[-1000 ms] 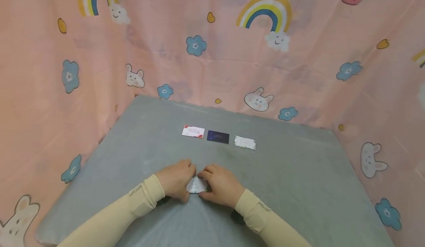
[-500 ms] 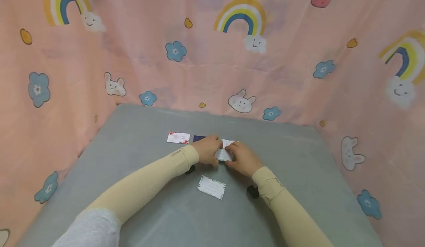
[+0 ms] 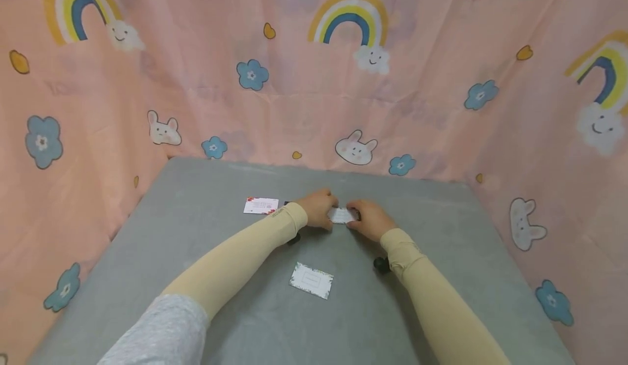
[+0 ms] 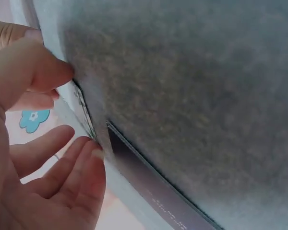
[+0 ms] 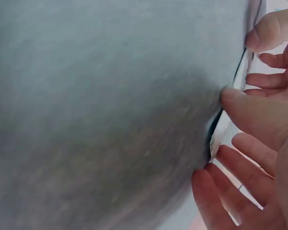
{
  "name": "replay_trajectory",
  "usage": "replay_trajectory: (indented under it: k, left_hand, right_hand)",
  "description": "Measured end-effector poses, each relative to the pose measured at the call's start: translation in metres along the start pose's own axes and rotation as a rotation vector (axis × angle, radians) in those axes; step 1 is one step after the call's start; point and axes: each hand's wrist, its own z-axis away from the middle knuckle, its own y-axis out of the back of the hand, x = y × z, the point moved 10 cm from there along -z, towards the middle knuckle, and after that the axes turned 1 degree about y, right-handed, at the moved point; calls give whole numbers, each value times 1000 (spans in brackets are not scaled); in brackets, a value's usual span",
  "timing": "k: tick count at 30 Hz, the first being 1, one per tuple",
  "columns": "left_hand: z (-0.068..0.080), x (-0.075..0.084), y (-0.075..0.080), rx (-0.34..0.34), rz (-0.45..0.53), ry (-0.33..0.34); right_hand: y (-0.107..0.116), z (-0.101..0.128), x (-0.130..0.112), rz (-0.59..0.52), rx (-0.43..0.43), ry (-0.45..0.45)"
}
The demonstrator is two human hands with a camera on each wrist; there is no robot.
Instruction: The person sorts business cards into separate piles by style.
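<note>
My left hand (image 3: 319,210) and my right hand (image 3: 374,219) pinch a white business card (image 3: 342,216) by its opposite ends, low over the tabletop. In the left wrist view the card (image 4: 84,112) shows nearly edge-on between thumb and fingers. The right wrist view also catches the card (image 5: 221,132) as a thin strip at the fingertips. A dark blue card (image 4: 158,191) lies beside the left hand and is mostly hidden by it in the head view. Whether another card lies under the held one cannot be told.
A white card with red flowers (image 3: 261,206) lies left of the left hand. Nearer on the grey cloth-covered table (image 3: 235,310) lies a white card with a leafy border (image 3: 311,281). A pink patterned curtain (image 3: 289,109) hangs around the back and sides.
Both hands have moved away from me, from the near middle of the table to the right end of the card row. The leafy-bordered card now lies uncovered where they were. The view has shifted.
</note>
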Motion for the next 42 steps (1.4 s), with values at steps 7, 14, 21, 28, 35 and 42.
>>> replay_trajectory:
  k: [7,14,21,28,35,42]
  left_hand:
    - [10,8,10,5,4,10]
    - [9,5,12,2,25,7]
    - [8,2,10,13,14,17]
    - [56,20,7,129,12,-105]
    - [148,23,-14,44,118,-218]
    - [185,21,-19,33,145,-218]
  right_hand:
    - [-1,-4,-5,18,26,52]
    - [3,-5,-7,9,38,40]
    - [3,-4,-10,43,50,46]
    - [3,32,-35,130,228,154]
    - [-19,110,-107,156,235,300]
    - [-42,128,-136,153,136,292]
